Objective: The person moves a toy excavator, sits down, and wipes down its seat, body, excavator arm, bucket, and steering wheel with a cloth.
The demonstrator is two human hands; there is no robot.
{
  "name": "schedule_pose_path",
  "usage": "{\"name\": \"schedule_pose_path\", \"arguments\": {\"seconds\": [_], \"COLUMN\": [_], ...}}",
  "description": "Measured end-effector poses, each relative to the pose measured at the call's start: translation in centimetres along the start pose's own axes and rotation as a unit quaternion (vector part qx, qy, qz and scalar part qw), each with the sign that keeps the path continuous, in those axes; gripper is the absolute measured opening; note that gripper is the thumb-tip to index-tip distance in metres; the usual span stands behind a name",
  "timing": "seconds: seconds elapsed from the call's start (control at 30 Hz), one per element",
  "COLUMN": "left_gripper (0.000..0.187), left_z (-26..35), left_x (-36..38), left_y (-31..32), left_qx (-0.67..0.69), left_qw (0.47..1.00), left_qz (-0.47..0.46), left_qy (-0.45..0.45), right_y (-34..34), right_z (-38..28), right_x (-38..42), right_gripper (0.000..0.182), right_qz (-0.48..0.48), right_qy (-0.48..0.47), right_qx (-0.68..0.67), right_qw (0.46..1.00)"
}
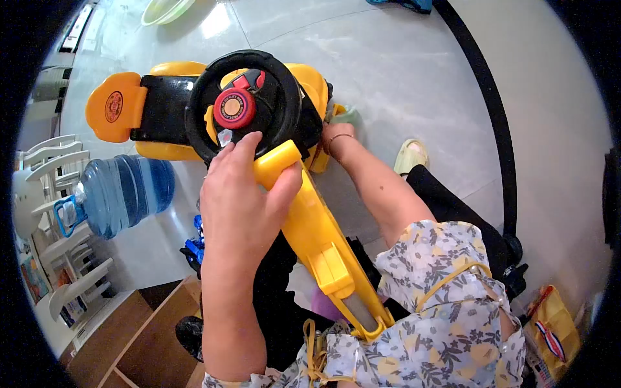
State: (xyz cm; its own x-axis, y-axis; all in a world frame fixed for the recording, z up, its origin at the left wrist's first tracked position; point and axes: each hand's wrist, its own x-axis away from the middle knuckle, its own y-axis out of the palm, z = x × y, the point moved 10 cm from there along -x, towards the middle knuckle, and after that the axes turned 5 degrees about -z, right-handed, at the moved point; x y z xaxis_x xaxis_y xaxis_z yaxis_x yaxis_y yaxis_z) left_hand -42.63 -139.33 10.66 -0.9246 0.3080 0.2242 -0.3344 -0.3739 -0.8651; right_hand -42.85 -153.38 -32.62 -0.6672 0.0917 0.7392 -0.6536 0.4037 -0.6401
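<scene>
A yellow-and-black ride-on toy point(317, 81) stands on the floor in front of me, with an orange backrest point(114, 107) on the left. Its black steering wheel point(292, 107) has a red round centre point(234, 108). My left hand point(242, 178) is closed over the wheel's near rim, its thumb against the end of a long yellow arm point(307, 223) that slopes down towards my lap. My right hand point(336, 136) reaches to the toy's right end, beside a pale green cloth point(350, 118) that it seems to grip. Its fingers are mostly hidden.
A large blue water bottle point(126, 194) lies at the left by white chair-like slats point(55, 158). A brown wooden unit point(139, 339) stands lower left. A pale green basin point(165, 11) is at the top. My slippered foot point(412, 155) rests on the grey tiles.
</scene>
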Motion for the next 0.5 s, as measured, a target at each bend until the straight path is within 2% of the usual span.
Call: {"name": "schedule_pose_path", "arguments": {"seconds": [0.2, 0.27, 0.4, 0.47, 0.5], "left_gripper": [0.048, 0.048, 0.048, 0.048, 0.049], "left_z": [0.6, 0.7, 0.1, -0.4, -0.4], "left_x": [0.0, 0.0, -0.2, -0.3, -0.3], "left_y": [0.0, 0.0, 0.0, 0.0, 0.1], "left_qx": [-0.003, -0.005, 0.003, 0.016, 0.010], "left_qw": [1.000, 1.000, 1.000, 1.000, 1.000], "left_qz": [0.003, 0.006, 0.004, 0.006, 0.009], "left_qy": [0.008, 0.009, 0.002, -0.005, 0.003], "right_y": [-1.1, -0.2, -0.8, -4.6, -3.7], "right_z": [-0.6, -0.9, 0.4, -0.2, 1.2], "right_x": [1.4, 0.9, 2.5, 5.6, 4.9], "right_gripper": [0.053, 0.050, 0.047, 0.039, 0.039], "right_qz": [-0.018, -0.061, -0.099, 0.049, 0.049], "right_qy": [-0.022, -0.071, -0.086, -0.185, -0.186], "right_qx": [0.004, -0.052, -0.153, -0.198, -0.195], "right_qw": [1.000, 0.994, 0.980, 0.961, 0.962]}}
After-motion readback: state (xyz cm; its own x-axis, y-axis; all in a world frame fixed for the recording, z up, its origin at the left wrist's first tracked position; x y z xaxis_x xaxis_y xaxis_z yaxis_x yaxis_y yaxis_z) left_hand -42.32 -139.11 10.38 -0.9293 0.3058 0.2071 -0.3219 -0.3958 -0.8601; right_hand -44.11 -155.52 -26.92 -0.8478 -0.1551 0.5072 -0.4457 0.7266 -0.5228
